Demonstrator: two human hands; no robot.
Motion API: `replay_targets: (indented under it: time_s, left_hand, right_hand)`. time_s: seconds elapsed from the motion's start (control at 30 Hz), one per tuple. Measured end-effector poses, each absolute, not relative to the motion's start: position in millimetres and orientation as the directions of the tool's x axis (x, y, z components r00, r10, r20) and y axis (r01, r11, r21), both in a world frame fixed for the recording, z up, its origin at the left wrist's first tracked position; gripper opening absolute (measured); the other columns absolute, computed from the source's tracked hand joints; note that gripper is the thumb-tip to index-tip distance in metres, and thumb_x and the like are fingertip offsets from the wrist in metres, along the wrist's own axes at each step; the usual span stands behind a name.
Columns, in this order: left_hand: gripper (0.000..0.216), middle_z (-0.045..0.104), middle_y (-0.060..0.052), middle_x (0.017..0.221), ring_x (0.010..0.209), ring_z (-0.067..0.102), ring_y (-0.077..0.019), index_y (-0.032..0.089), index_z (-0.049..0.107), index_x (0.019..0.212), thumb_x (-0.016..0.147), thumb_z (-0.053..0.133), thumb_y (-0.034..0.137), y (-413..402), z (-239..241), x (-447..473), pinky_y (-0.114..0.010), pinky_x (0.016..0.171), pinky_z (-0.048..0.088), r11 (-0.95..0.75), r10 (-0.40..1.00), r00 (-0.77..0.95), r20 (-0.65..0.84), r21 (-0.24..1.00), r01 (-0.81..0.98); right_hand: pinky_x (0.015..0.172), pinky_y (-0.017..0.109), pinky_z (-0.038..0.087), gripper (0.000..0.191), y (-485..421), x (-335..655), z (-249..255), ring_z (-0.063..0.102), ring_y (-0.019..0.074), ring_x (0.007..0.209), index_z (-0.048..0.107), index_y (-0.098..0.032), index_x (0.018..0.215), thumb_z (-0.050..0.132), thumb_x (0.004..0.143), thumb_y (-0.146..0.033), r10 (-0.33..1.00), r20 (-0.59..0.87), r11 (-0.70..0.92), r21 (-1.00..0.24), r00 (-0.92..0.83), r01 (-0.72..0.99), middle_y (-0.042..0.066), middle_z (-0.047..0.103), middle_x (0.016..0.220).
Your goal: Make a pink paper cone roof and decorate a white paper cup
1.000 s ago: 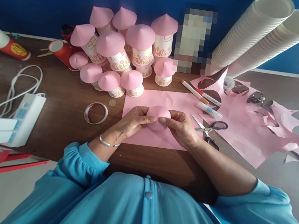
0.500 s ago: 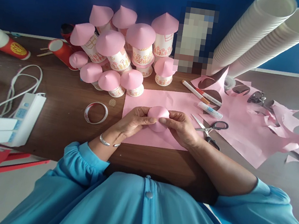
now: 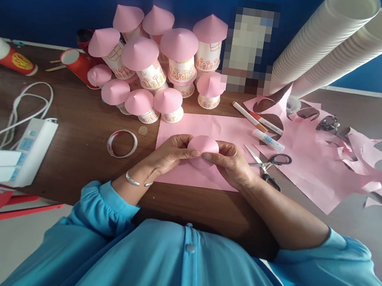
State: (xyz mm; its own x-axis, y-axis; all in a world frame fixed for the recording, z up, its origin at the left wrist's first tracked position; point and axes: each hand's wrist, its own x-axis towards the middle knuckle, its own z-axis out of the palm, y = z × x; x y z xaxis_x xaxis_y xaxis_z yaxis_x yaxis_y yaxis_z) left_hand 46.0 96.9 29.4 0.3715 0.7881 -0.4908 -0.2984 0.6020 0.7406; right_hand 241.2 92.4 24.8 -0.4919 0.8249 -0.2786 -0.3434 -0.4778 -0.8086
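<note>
Both my hands hold one small pink paper cone over a pink paper sheet on the brown table. My left hand pinches its left side with thumb and fingers. My right hand pinches its right side, thumb pressed on the cone's front. The thumbs almost meet at the cone's near edge. What is under the cone is hidden by my fingers.
Several paper cups with pink cone tops stand at the back. Scissors, a glue stick and pens lie to the right, with pink offcuts. Two stacks of white cups lean at the back right. A tape ring and power strip lie left.
My hands have turned the cone slightly between the fingers and stayed in place. The view has shifted a little.
</note>
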Motion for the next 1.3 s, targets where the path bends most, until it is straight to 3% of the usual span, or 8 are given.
replay_targets:
  time_s: [0.43,0.57,0.77,1.0,1.3]
  left_hand:
    - [0.041,0.058,0.003,0.067,0.06,0.047,-0.008,0.015,0.063,0.066,0.064,0.097,0.039,95.5,25.7,47.2,-0.023,0.057,0.033,0.52,0.84,0.379,-0.388,0.775,-0.358]
    - [0.043,0.055,0.003,0.065,0.06,0.045,-0.0079,0.015,0.061,0.066,0.064,0.096,0.04,95.8,24.8,46.4,-0.023,0.056,0.031,0.518,0.84,0.374,-0.392,0.784,-0.343]
    - [0.042,0.058,0.002,0.071,0.071,0.052,-0.0109,0.015,0.062,0.066,0.063,0.096,0.038,95.8,22.7,45.1,-0.025,0.069,0.041,0.476,0.862,0.352,-0.364,0.821,-0.316]
    - [0.039,0.057,0.003,0.07,0.07,0.049,-0.0101,0.015,0.063,0.065,0.066,0.095,0.037,95.3,20.1,44.5,-0.025,0.068,0.039,0.453,0.867,0.368,-0.337,0.841,-0.297]
    - [0.038,0.066,0.002,0.073,0.074,0.056,-0.0125,0.015,0.07,0.073,0.062,0.097,0.041,97.7,19.7,44.1,-0.026,0.073,0.043,0.451,0.888,0.273,-0.37,0.817,-0.361]
  right_hand:
    - [0.083,0.031,0.051,0.022,93.0,236.4,34.1,0.065,0.0161,0.075,0.081,-0.019,0.073,0.094,0.065,-0.034,0.804,-0.326,-0.547,-0.734,-0.497,-0.402,-0.001,0.073,0.069]
    - [0.083,0.031,0.052,0.023,93.2,237.5,34.0,0.066,0.0164,0.075,0.081,-0.018,0.078,0.094,0.066,-0.034,0.8,-0.339,-0.552,-0.74,-0.495,-0.386,0.001,0.076,0.074]
    - [0.085,0.03,0.053,0.028,92.6,240.7,28.0,0.068,0.017,0.081,0.083,-0.018,0.093,0.092,0.071,-0.033,0.815,-0.291,-0.503,-0.785,-0.501,-0.361,0.001,0.077,0.081]
    - [0.086,0.032,0.054,0.035,92.6,241.7,25.1,0.069,0.0186,0.081,0.083,-0.017,0.097,0.092,0.072,-0.039,0.811,-0.282,-0.486,-0.812,-0.513,-0.322,0.002,0.078,0.083]
    - [0.096,0.037,0.053,0.038,98.3,245.2,27.2,0.069,0.0216,0.09,0.083,-0.02,0.103,0.093,0.072,-0.039,0.843,-0.245,-0.413,-0.866,-0.479,-0.283,0.002,0.078,0.089]
